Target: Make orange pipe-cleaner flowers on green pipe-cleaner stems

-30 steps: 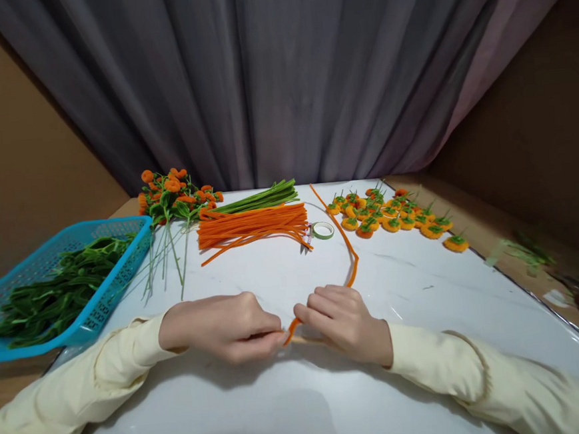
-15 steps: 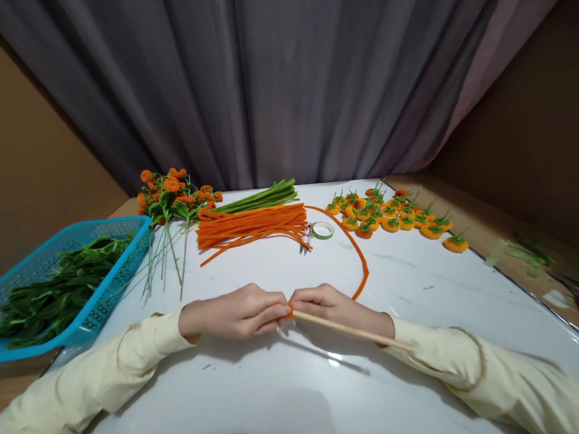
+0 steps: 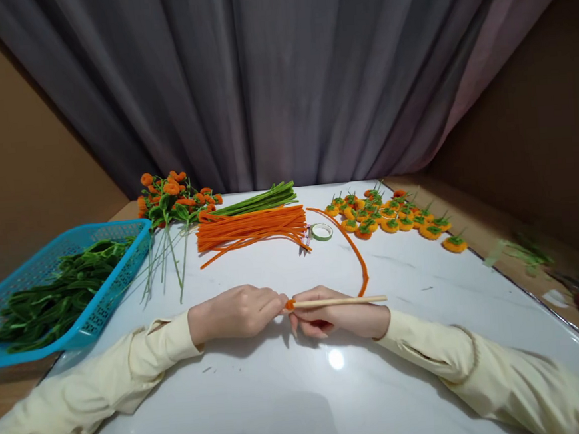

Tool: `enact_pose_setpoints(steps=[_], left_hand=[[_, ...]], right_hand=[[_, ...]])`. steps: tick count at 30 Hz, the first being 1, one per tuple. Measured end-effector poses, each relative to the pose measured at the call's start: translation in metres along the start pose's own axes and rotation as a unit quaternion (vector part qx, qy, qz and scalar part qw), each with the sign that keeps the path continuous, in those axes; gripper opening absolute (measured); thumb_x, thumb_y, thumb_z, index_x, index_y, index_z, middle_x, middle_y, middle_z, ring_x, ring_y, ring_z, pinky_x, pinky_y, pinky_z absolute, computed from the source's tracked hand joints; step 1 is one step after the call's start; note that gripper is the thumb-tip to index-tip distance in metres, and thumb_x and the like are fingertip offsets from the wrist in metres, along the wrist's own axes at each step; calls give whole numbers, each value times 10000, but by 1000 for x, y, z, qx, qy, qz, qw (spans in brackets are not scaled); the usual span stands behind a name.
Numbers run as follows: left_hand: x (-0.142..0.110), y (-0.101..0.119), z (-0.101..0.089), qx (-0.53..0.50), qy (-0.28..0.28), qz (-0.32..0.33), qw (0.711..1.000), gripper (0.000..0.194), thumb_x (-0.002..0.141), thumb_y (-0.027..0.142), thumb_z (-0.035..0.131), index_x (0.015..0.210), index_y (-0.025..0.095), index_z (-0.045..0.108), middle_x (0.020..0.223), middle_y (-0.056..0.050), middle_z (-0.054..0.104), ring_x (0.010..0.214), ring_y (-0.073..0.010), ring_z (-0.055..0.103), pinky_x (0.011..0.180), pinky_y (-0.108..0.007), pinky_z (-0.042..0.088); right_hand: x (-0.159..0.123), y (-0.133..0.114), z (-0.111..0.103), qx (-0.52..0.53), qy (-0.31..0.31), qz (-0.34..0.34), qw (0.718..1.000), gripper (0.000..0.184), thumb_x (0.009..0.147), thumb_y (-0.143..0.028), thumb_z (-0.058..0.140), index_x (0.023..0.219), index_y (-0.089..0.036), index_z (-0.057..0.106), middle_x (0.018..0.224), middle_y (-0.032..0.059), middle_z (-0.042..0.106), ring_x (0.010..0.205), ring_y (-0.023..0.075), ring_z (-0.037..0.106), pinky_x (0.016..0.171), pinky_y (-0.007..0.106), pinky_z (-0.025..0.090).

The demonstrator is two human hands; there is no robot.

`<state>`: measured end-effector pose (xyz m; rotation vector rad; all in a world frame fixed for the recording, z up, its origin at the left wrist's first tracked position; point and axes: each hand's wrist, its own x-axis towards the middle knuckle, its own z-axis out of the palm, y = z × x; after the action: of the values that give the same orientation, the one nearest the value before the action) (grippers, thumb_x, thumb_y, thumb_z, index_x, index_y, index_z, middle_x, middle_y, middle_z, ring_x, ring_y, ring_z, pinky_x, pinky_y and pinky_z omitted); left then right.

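Low over the table, my left hand [image 3: 241, 311] has its fingertips pinched at a small orange coil of pipe cleaner [image 3: 290, 305]. The coil sits around the left end of a thin wooden stick [image 3: 346, 301], which lies nearly level. My right hand [image 3: 329, 311] grips this stick between thumb and fingers, close to the coil, and its lower fingers are curled beneath. Behind my right hand, a long orange pipe cleaner [image 3: 356, 252] curves back toward the middle of the table; my hand hides its near end.
Orange pipe cleaners [image 3: 250, 228] lie bundled behind my hands, with green stems [image 3: 263, 199] beyond. A tape roll [image 3: 321, 232] is beside them. A blue basket [image 3: 80, 327] of green leaves stands left, near orange flowers [image 3: 172, 189]. Yellow-orange flower heads [image 3: 389, 212] cover the back right.
The stick has swung from sloping down to the right to nearly level. My right hand's fingers have shifted around it, and the two hands have drawn slightly apart.
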<state>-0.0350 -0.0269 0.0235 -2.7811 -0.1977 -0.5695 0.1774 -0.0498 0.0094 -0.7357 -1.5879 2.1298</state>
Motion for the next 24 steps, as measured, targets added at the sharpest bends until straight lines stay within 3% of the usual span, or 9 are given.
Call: enact_pose_setpoints(steps=[7,12,14,16,19,22,24], left_hand=[[-1,-7,2,49,-9,10,999,162,900,81,307,908,111,467,589,-11,525,478,-139,514,411,-239,381],[-7,-9,7,57,-27,0,998,294,897,64,302,1175,33,392,660,-47,604,537,-155,581,469,-253,451],[-7,-8,8,45,-27,-6,999,309,898,59,307,1195,22,383,678,-56,622,559,-161,599,484,-257,457],[-7,-7,8,1,-31,-32,999,254,909,82,314,1121,43,448,673,-50,625,548,-154,594,483,-251,445],[-2,-7,5,-108,-51,-124,985,242,932,158,311,871,115,541,595,-9,584,466,-110,532,467,-216,402],[3,-12,1,-235,-49,-218,946,327,936,221,333,691,139,533,466,31,496,391,-70,454,433,-175,352],[4,-16,-1,-333,-63,-277,899,368,933,266,357,625,139,515,391,49,445,350,-54,428,408,-151,333]], right_hand=[[3,2,-3,7,19,8,1000,289,882,-373,504,791,-108,575,422,-71,438,355,39,251,371,216,124],[6,4,-7,19,14,27,999,364,892,-416,477,853,-82,615,430,-43,510,316,33,237,329,208,94],[7,5,-8,25,4,29,999,397,904,-426,459,883,-68,629,449,-34,528,312,27,240,327,207,101],[7,6,-10,32,-7,33,999,424,908,-439,447,917,-59,637,463,-27,543,307,24,240,326,206,107],[8,5,-11,35,-15,41,998,434,905,-442,453,946,-52,639,472,-18,564,302,25,239,326,205,119],[8,3,-11,26,-25,43,998,421,910,-425,453,967,-50,635,472,-15,572,307,28,249,334,207,131],[7,2,-11,20,-36,42,998,399,914,-405,457,971,-50,631,468,-19,569,310,29,250,338,208,132]])
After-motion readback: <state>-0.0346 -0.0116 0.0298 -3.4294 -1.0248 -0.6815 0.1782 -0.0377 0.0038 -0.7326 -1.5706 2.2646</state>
